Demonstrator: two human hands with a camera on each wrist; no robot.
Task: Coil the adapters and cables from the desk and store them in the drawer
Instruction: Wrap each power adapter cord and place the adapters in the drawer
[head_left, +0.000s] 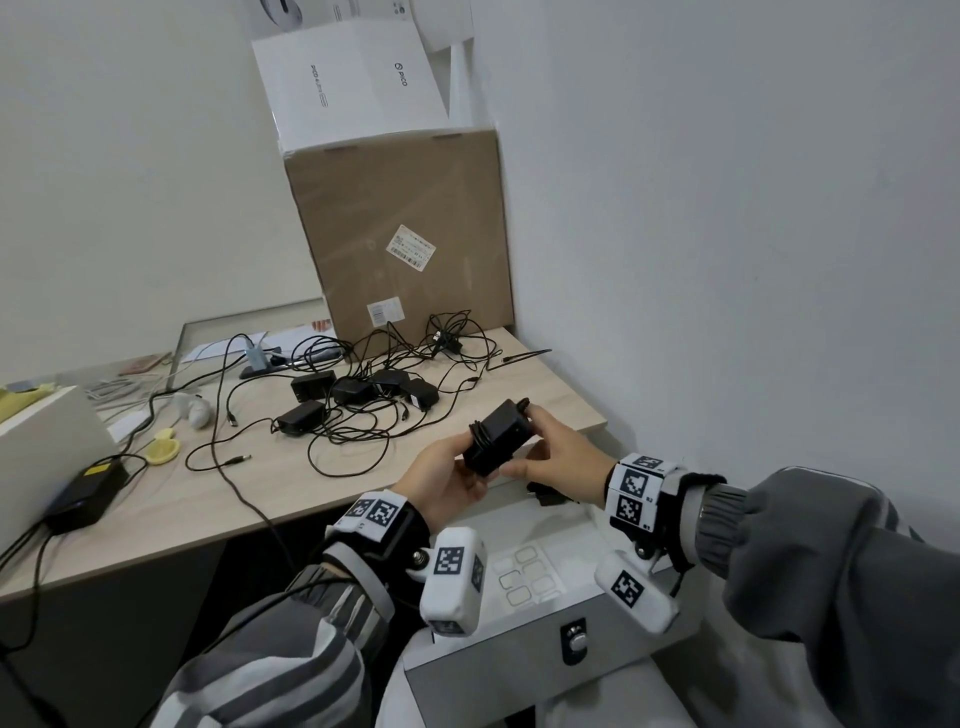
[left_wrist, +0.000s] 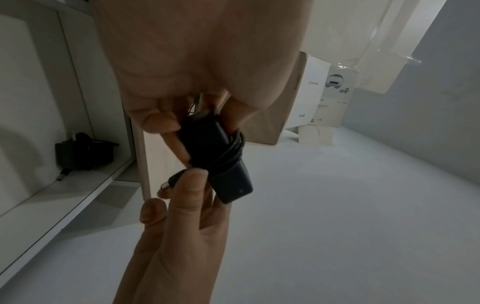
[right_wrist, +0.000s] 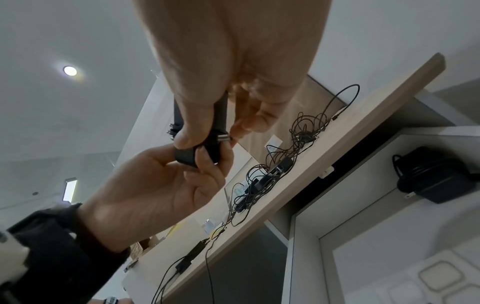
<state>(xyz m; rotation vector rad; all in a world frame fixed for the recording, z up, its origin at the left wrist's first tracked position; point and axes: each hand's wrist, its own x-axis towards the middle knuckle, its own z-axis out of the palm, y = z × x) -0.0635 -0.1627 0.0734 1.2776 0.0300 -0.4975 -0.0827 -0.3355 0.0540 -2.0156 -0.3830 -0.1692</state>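
Both hands hold one black adapter (head_left: 496, 439) above the open drawer (head_left: 519, 670), its cable wound round the body. My left hand (head_left: 457, 475) grips the lower end from the left. My right hand (head_left: 540, 441) grips the upper end, its thumb pinning the cable's barrel plug (left_wrist: 168, 183) against the wraps. In the right wrist view the same adapter (right_wrist: 197, 152) sits between both thumbs. A second coiled adapter (right_wrist: 436, 183) lies in the back of the drawer. Several loose adapters with tangled cables (head_left: 363, 395) lie on the desk (head_left: 249, 499).
A big cardboard box (head_left: 400, 234) with white boxes (head_left: 353, 83) on top stands at the back of the desk. A black power brick (head_left: 85, 493) and a white box (head_left: 47, 441) sit at the left. A sticker sheet (head_left: 530, 577) lies in the drawer. The wall is close on the right.
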